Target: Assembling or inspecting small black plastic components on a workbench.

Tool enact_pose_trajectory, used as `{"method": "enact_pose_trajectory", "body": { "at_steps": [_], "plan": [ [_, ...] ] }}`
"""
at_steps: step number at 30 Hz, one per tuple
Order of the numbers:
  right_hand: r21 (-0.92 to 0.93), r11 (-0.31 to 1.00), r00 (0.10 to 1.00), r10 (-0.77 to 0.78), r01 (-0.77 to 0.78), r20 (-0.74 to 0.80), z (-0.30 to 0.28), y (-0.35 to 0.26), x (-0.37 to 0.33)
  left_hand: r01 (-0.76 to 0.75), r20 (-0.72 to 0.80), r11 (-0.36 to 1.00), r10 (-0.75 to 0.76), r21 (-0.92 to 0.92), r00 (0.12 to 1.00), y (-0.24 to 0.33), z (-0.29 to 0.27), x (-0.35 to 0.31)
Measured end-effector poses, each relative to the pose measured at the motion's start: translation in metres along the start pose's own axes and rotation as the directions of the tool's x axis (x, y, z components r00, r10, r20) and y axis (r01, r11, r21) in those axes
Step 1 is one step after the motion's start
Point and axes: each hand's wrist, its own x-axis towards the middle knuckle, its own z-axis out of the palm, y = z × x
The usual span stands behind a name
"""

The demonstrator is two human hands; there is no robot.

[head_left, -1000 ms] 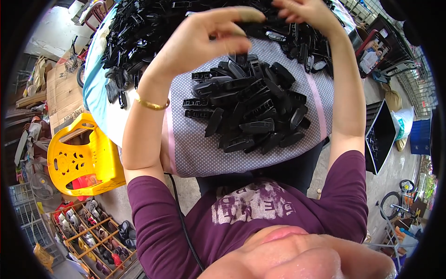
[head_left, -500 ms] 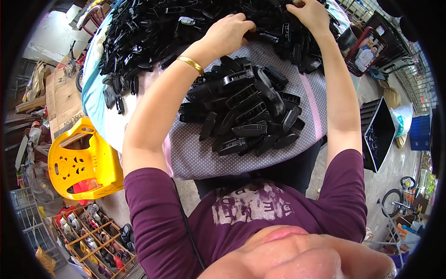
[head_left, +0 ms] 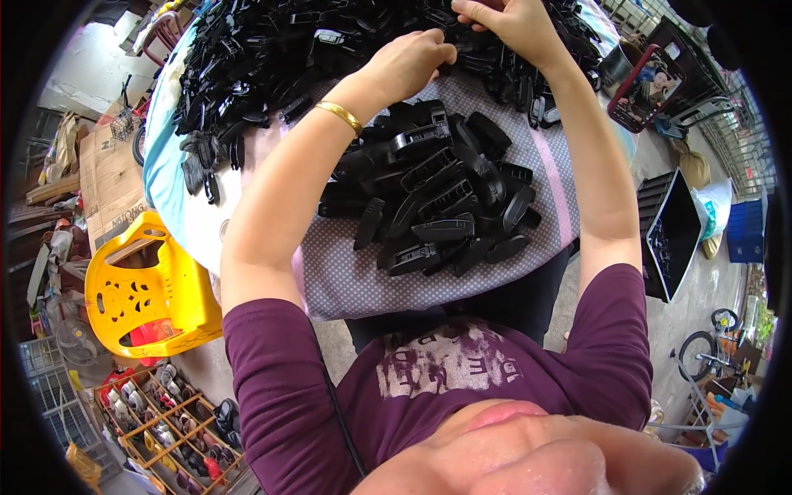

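Note:
A big heap of black plastic parts (head_left: 256,66) covers the far side of the table. Nearer me, on the dotted grey cloth (head_left: 371,285), lies a smaller pile of oblong black plastic pieces (head_left: 445,190), some slotted. My left hand (head_left: 408,64), a gold bangle on its wrist, is closed with curled fingers between heap and pile; whatever it grips is hidden. Over the heap, at the upper picture edge, my right hand (head_left: 516,29) has its thumb and fingers drawn together. Something dark seems to be at its fingertips, too cut off to name.
A yellow plastic chair (head_left: 153,289) stands left of the table. At the right edge, a phone (head_left: 648,89) with a lit screen stands beside a dark pot (head_left: 619,66). A black bin (head_left: 670,239) sits lower right. A shoe rack (head_left: 169,425) is at the lower left.
My right hand has moved left across the heap, closer to my left hand. My left hand has barely shifted. The picture on the phone screen has changed.

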Motion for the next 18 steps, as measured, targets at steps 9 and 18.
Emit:
{"method": "enact_pose_trajectory", "body": {
  "at_steps": [9,18],
  "plan": [
    [0.142,0.988,0.993,-0.081,0.068,0.088,0.025,0.004,-0.008,0.259,-0.134,0.679,-0.469,-0.686,0.873,-0.018,-0.021,-0.025],
    [0.285,0.958,0.99,-0.01,-0.031,0.143,0.045,-0.004,-0.019,0.003,-0.013,0.026,-0.602,-1.0,0.798,-0.034,-0.012,-0.039]
  ]
}}
